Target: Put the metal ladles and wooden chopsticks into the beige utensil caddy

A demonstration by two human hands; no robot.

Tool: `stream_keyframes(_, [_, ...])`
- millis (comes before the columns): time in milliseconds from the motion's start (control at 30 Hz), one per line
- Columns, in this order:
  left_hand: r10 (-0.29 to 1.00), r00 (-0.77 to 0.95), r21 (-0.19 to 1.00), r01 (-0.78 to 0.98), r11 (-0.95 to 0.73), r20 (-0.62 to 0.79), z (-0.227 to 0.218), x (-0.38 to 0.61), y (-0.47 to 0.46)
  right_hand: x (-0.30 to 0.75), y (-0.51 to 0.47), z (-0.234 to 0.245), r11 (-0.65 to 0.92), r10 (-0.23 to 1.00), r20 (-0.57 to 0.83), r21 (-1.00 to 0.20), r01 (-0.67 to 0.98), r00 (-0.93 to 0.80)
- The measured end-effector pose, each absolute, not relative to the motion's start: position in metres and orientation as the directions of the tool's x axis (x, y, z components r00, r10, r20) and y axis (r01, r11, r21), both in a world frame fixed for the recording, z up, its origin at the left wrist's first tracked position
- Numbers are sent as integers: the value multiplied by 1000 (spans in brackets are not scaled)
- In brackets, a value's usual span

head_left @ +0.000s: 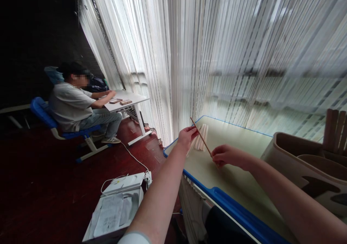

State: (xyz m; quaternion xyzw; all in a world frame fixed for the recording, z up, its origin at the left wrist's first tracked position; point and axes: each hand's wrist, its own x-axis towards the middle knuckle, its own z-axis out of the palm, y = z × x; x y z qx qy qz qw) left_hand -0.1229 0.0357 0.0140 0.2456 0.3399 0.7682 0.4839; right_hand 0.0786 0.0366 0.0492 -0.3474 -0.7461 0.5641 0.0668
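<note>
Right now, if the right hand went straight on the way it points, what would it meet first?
Past the held stick, the right hand would probably meet the pale sticks on the desk, or pass just above them; depth is unclear.

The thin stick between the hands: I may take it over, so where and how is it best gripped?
Pinch the stick lightly across its middle, probably from above. It is thin, straight and slanted; the left hand holds it near the upper end, the right hand near the lower, leaving the span between free.
</note>
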Motion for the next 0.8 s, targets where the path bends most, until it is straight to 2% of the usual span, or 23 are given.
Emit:
stream_keyframes(167, [962,-263,782,-584,-217,70,23,-112,28,98,42,69,366,565,-321,-729,579,-760])
stream_keyframes(300, [965,-223,784,-570,-245,139,47,-96,30,118,38,103,480,671,-265,-557,678,-692])
stream_keyframes(367, [948,-233,766,-562,-312,215,68,-81,35,130,33,125,499,739,-169,-514,698,-652])
stream_keyframes(467, [917,-215,756,-518,-399,337,107,-51,42,149,25,155,513,806,38,-540,667,-590])
stream_keyframes(533, [895,-202,761,-472,-444,397,132,-28,44,161,19,171,510,837,149,-559,653,-526])
stream_keyframes(633, [864,-134,776,-391,-495,485,164,7,47,180,12,189,517,856,312,-518,681,-413])
stream_keyframes(700, [844,-75,779,-348,-522,531,181,27,49,194,9,198,512,853,379,-481,711,-358])
stream_keyframes(800, [819,8,777,-320,-542,574,198,57,55,217,8,206,493,855,409,-452,743,-319])
